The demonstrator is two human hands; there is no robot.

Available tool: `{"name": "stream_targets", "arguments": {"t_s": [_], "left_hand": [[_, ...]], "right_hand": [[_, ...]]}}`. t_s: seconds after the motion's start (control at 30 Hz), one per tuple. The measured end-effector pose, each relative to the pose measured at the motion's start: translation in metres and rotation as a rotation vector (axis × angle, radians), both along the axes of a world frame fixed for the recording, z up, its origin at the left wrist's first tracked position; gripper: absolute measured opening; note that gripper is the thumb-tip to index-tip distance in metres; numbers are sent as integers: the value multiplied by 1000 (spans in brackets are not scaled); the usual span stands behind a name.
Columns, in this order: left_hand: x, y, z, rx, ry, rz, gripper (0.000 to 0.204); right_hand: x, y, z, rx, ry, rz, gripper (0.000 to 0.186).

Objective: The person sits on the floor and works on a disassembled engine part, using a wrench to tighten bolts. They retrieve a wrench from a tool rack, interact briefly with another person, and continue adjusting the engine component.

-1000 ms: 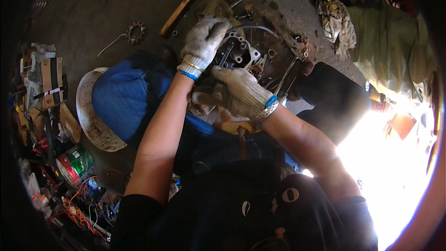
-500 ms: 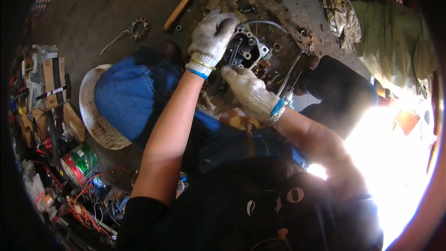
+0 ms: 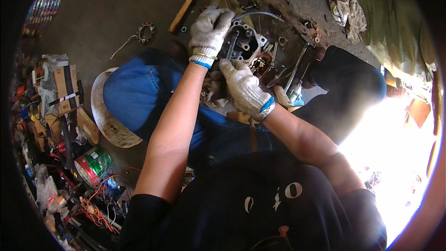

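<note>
A greasy metal engine casing (image 3: 254, 54) lies on the ground before me, its dark hollow facing up with shafts inside. My left hand (image 3: 211, 30), in a whitish knit glove, is curled against the casing's upper left rim. Its fingertips are hidden, so what they grip does not show. At the casing's lower edge my right hand (image 3: 244, 83), gloved the same way, is closed with thumb and forefinger forward. A slim bar that looks like a wrench (image 3: 231, 46) runs from the hollow down to those fingers. A grey hose (image 3: 260, 13) curves over the casing's far side.
A wooden-handled hammer (image 3: 185, 9) and a ring-shaped part (image 3: 147, 33) lie on the floor to the far left. Right of the casing are a long metal rod (image 3: 297, 67) and a screwdriver (image 3: 303, 74). Cartons (image 3: 65, 88) and a tin (image 3: 94, 165) crowd the left side.
The view has shifted slightly, moving the scene a little in the picture. Both hands remain at the casing in nearly the same pose; the right one sits slightly lower against its edge.
</note>
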State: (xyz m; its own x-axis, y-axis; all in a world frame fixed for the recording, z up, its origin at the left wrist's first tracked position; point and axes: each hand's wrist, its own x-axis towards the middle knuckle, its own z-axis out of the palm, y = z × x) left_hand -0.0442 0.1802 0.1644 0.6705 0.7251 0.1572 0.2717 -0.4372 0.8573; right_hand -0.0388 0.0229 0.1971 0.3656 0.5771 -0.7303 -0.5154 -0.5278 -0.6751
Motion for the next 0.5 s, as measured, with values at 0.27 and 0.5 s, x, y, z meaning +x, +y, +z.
{"name": "stream_targets", "arguments": {"t_s": [0.27, 0.5], "left_hand": [[5, 4, -8, -20, -50, 53, 34], [9, 10, -16, -95, -41, 89, 34]], "right_hand": [[2, 7, 10, 161, 147, -174, 28], [2, 6, 2, 316, 632, -359, 25]]}}
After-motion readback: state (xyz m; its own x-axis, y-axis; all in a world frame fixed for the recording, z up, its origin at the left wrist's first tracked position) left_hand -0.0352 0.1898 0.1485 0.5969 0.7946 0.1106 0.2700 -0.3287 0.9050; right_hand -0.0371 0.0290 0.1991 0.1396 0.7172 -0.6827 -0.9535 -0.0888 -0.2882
